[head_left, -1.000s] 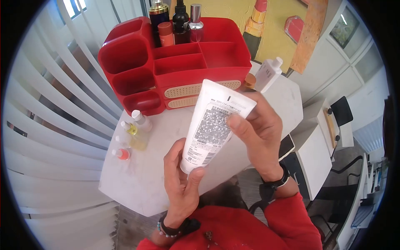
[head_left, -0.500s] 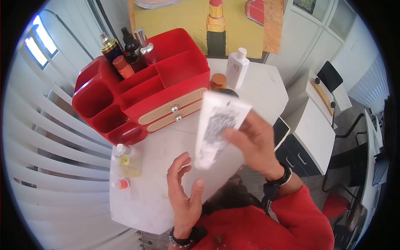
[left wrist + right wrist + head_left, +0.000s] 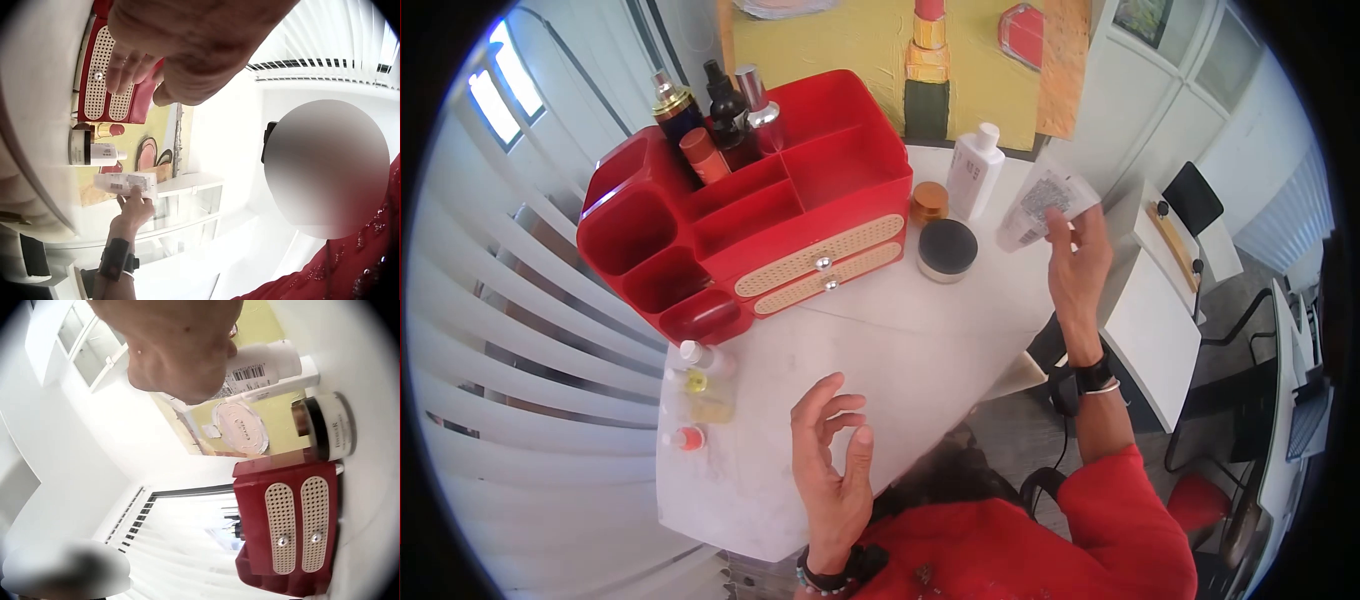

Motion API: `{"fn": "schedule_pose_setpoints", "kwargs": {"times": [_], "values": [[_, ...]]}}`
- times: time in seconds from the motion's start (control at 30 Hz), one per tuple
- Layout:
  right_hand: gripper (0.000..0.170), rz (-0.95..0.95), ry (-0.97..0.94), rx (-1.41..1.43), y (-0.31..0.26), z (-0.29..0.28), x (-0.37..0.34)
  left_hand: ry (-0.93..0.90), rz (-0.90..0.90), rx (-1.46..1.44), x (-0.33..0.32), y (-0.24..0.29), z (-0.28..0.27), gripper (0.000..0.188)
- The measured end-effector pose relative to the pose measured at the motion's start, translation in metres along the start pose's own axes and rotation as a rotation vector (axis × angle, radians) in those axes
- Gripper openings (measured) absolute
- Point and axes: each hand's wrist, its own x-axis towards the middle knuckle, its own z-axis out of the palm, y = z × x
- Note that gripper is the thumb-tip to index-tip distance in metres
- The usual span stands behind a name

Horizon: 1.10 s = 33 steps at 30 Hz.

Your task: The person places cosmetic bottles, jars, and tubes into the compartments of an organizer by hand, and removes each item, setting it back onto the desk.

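Note:
A white tube [image 3: 1040, 205] printed with dark text is pinched near its flat end by my right hand [image 3: 1082, 270], at the table's right side. The tube's cap end points down toward the tabletop; contact with it I cannot tell. In the right wrist view the tube [image 3: 253, 372] shows its barcode beside a white bottle. My left hand [image 3: 832, 465] hangs over the front of the table, holding nothing, its fingers loosely bent and thumb apart. The left wrist view shows that hand [image 3: 181, 47] large at the top, and the tube [image 3: 128, 182] further off.
A red organizer [image 3: 700, 240] with bottles stands at the back left. Right of it are a black-lidded jar [image 3: 947, 250], an amber-lidded jar [image 3: 930, 202] and a white bottle [image 3: 975, 172]. Small bottles [image 3: 710, 385] stand at the table's left edge.
The left hand has let go of the tube. The right hand has carried it away to the right, beside the white bottle, and the view has shifted.

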Motion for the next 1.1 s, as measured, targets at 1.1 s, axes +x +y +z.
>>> {"fn": "schedule_pose_setpoints", "kwargs": {"times": [1.1], "values": [[0.047,-0.557,-0.307,0.210,-0.163,0.214,0.068,-0.025,0.047,0.080,-0.004,-0.012,-0.037,0.034]]}}
